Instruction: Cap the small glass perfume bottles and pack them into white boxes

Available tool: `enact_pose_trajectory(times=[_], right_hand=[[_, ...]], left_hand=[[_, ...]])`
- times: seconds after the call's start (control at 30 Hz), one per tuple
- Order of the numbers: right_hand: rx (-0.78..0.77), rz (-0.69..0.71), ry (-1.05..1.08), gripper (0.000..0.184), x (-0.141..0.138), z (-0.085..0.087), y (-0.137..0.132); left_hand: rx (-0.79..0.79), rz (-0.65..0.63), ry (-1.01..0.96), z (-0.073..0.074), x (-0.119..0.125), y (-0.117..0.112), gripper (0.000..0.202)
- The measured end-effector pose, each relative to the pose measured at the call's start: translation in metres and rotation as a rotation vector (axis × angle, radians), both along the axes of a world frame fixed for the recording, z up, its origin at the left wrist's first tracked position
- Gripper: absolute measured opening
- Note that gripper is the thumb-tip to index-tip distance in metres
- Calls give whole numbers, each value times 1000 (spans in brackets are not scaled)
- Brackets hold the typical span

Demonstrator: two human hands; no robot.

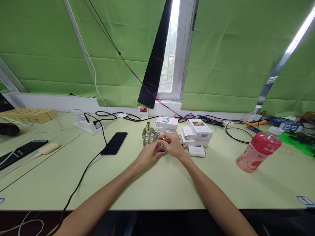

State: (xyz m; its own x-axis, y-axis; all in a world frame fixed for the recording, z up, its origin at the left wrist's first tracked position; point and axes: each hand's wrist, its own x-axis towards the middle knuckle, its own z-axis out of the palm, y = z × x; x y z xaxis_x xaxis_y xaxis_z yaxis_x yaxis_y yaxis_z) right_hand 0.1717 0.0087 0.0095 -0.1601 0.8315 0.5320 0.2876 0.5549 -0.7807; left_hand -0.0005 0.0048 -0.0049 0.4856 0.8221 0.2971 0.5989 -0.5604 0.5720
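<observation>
Both my hands meet at the middle of the pale green table (157, 183) around a small glass perfume bottle (160, 149) with a gold cap. My left hand (149, 154) grips the bottle from the left with curled fingers. My right hand (173, 146) closes over its top from the right. Two more clear glass bottles (148, 135) stand just behind my hands. Stacks of small white boxes (197, 132) lie behind and to the right.
A dark phone (114, 143) lies left of my hands with a black cable crossing the table. A power strip (87, 125) sits further left. A pink bottle (258, 152) stands tilted at the right. Cables and green items lie along the back right.
</observation>
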Motion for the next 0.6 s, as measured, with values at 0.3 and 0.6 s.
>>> enact_pose_trajectory(times=[0.3,0.6], right_hand=[[16,-62,-5,20,-2,-3,3],[68,-131,-3,23,-5,-7,5]], left_hand=[[3,11,8,0,0,0,28],[8,47,50,-1,0,-1,22]])
